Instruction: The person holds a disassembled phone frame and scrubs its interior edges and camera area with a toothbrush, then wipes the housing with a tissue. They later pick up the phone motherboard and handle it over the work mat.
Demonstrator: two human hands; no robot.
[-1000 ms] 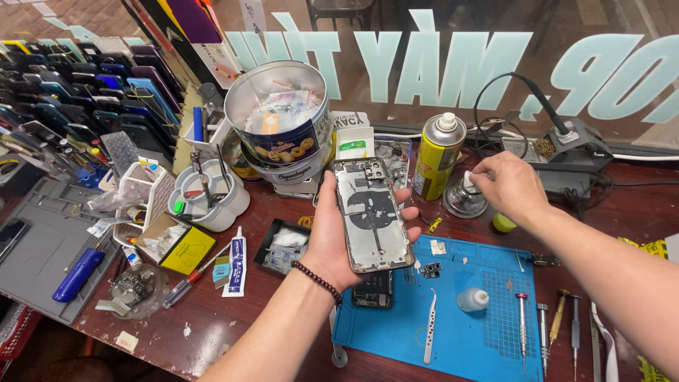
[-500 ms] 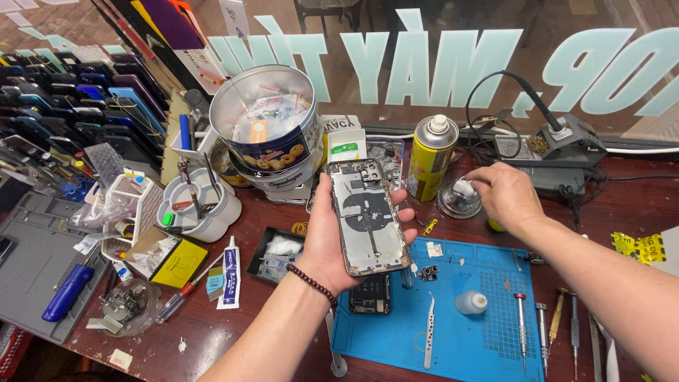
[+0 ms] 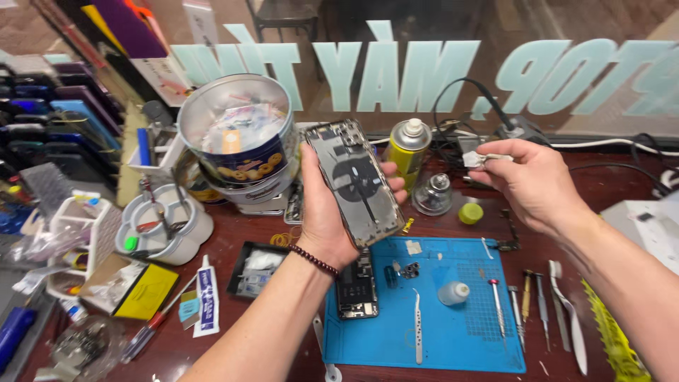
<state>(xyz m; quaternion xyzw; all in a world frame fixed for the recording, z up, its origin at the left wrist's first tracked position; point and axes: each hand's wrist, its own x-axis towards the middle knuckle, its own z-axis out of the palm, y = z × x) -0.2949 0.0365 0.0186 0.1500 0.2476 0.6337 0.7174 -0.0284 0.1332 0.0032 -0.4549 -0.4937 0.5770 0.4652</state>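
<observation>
While the left hand (image 3: 322,219) is being wrapped in a closed grip around an opened phone shell (image 3: 356,182), the shell is being held tilted above the blue mat (image 3: 453,332) on the table (image 3: 233,339). A small pale part (image 3: 483,158) is being pinched in the right hand (image 3: 530,184), near the yellow spray can (image 3: 408,147).

Tweezers (image 3: 418,327) lie on mat (image 3: 438,354), right of phone (image 3: 356,288).
</observation>
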